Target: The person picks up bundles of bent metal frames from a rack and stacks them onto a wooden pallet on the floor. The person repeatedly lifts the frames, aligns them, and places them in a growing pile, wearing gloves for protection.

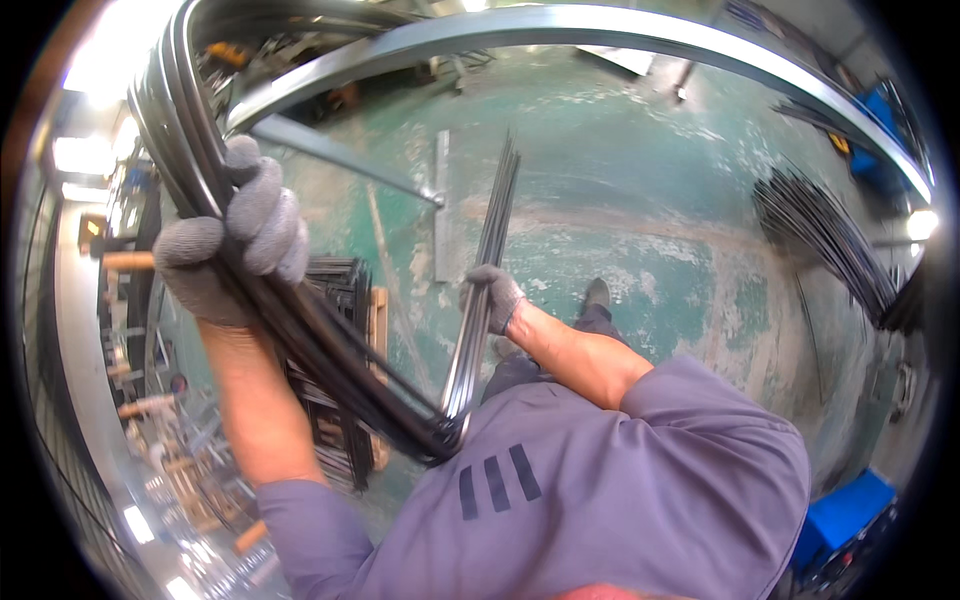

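A bundle of long, thin black metal rods (330,345) runs from the upper left down close to my chest. There it appears to turn sharply and run up again past my other hand; the wide lens bends its shape. My left hand (240,225), in a grey knit glove, is closed around the upper part, with the thumb on one side and the fingers on the other. Lower down and nearer the middle, my gloved right hand (493,298) wraps around the part whose thin ends point away over the floor.
A grey metal beam (580,28) arches across the far side, with a brace (345,160) below it. More black rods (820,235) fan out at the right. Stacked dark stock (340,285) stands on a wooden pallet at the left. A blue bin (845,510) sits at the lower right.
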Action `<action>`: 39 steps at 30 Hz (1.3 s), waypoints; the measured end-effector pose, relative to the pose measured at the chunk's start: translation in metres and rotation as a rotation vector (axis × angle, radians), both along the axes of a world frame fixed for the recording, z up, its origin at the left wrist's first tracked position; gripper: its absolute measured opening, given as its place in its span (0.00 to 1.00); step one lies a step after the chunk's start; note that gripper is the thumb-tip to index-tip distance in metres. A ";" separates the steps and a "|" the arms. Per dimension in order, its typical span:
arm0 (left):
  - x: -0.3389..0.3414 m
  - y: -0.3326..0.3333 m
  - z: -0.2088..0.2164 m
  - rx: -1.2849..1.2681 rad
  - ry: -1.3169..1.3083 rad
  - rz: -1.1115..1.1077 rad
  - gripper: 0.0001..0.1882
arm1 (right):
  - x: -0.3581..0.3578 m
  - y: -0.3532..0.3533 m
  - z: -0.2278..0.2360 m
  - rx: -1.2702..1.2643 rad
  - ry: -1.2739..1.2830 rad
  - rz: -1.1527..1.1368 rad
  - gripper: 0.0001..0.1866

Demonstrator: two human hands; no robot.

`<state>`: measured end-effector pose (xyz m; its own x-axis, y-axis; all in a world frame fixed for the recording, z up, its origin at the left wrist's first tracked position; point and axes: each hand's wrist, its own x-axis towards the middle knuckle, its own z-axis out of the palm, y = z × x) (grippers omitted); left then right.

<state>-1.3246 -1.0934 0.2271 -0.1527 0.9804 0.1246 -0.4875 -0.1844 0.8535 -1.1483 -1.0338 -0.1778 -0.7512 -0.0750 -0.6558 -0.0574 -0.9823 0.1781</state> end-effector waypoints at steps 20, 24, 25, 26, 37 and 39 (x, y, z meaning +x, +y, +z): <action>-0.241 -0.072 0.090 -0.092 -0.083 0.027 0.25 | -0.212 -0.163 0.113 -0.141 0.006 0.414 0.08; -0.253 -0.056 0.065 -0.251 -0.045 0.403 0.27 | -0.235 -0.146 0.110 -0.115 0.006 0.586 0.06; -0.269 -0.060 0.055 -0.208 -0.080 0.304 0.27 | -0.245 -0.143 0.103 -0.136 0.022 0.621 0.06; -0.282 -0.068 0.049 -0.269 -0.052 0.446 0.27 | -0.255 -0.145 0.098 -0.121 -0.001 0.633 0.06; -0.373 -0.253 0.035 -0.082 0.075 0.677 0.34 | -0.451 -0.189 0.070 0.139 0.024 0.926 0.08; -0.390 -0.288 0.026 0.008 0.099 0.696 0.31 | -0.502 -0.196 0.073 0.199 0.005 0.942 0.06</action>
<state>-1.7145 -1.3816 0.2532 -0.7320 0.6580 0.1769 -0.1743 -0.4318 0.8849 -1.6504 -1.2303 -0.1050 -0.4423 -0.5366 -0.7186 0.7711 -0.6368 0.0009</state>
